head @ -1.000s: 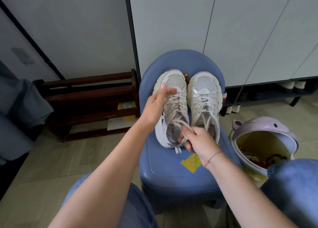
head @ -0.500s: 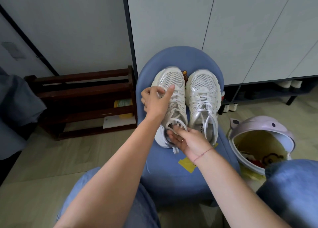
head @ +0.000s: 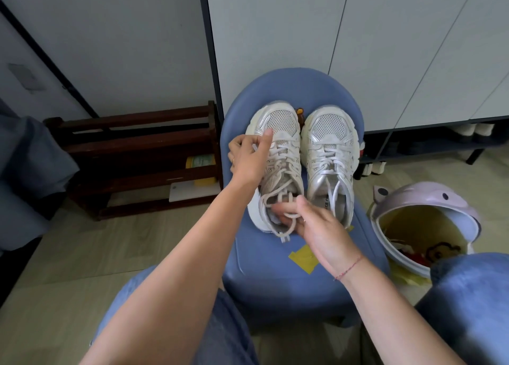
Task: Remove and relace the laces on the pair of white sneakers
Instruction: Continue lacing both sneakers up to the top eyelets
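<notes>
Two white mesh sneakers stand side by side, toes away from me, on a blue stool (head: 264,276). My left hand (head: 249,158) grips the outer side of the left sneaker (head: 283,139) near its toe, thumb lying on top. My right hand (head: 311,224) is at that shoe's opening and its fingers pinch the loose loops of the left lace (head: 285,213), whose ends hang over the heel. The right sneaker (head: 330,155) is laced and no hand touches it.
A dark wooden rack (head: 132,155) stands on the floor to the left. A lilac bin (head: 424,213) with rubbish in it sits to the right. White cabinet doors (head: 385,48) rise behind the stool. My knees in blue jeans frame the stool, which carries a yellow tape patch (head: 303,257).
My left hand slid from the toe's edge down the shoe's outer side. My right hand loosened its closed grip and now works its fingers through the lace loops at the shoe's opening.
</notes>
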Demonstrator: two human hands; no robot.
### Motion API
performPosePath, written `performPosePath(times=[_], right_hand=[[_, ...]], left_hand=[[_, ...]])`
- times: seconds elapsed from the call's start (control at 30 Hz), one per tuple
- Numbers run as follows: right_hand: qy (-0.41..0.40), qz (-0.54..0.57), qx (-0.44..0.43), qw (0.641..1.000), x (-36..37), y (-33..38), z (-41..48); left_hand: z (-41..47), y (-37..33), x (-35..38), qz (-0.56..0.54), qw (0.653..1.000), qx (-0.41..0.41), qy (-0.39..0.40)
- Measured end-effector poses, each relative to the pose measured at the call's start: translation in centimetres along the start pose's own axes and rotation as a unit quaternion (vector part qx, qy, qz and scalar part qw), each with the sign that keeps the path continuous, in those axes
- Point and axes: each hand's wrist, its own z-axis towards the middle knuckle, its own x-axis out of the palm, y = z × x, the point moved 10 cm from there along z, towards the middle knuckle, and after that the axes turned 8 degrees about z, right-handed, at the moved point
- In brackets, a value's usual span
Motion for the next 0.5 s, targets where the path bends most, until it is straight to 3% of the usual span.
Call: performPosePath(times=[0.13, 0.33, 0.5], right_hand=[[0.052, -0.236, 0.036, 0.970, 1.1, 0.5, 0.1], [0.113, -0.393, 0.112, 0.906, 3.1, -1.0, 1.7], [0.103, -0.469, 0.087, 0.873, 3.1, -1.3, 2.9]], left_hand=[[-0.1, 0.0, 0.1, 0.009, 1.000, -0.001, 0.011], [-0.2, -0.3, -0.2, 0.013, 1.000, 0.000, 0.001], [-0.1, -0.3, -0.4, 0.013, 1.000, 0.007, -0.005]])
